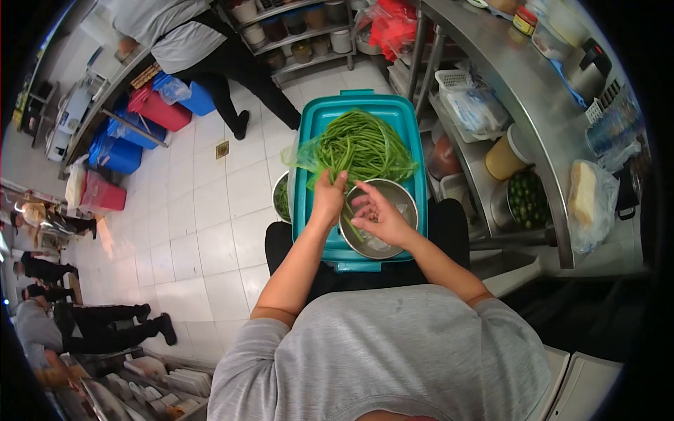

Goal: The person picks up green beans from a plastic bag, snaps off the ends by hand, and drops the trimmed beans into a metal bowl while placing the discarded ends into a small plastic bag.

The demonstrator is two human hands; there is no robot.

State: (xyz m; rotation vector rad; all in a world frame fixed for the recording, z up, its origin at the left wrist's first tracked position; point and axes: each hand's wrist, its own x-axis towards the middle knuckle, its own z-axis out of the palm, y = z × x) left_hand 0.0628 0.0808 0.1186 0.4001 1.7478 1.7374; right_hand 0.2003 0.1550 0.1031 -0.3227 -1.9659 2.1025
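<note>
A big heap of long green beans [365,144] lies on a clear plastic bag on the teal plastic lid [302,231] in front of me. My left hand [328,201] is closed around a few green beans at the near left edge of the heap, their ends slanting down into the metal bowl. My right hand [380,217] hovers over that metal bowl [413,235], its fingers apart and slightly curled, with nothing visible in them. Something pale and clear, perhaps plastic, shows inside the bowl. Left of the lid, a second bowl [282,198] holds cut green pieces and is partly hidden.
To the right stand a steel table [519,105] and a lower shelf with a bowl of small green fruits [526,200] and a yellowish tub [507,154]. A person [203,52] stands at the far left. Blue and red bins [158,109] line the left counter.
</note>
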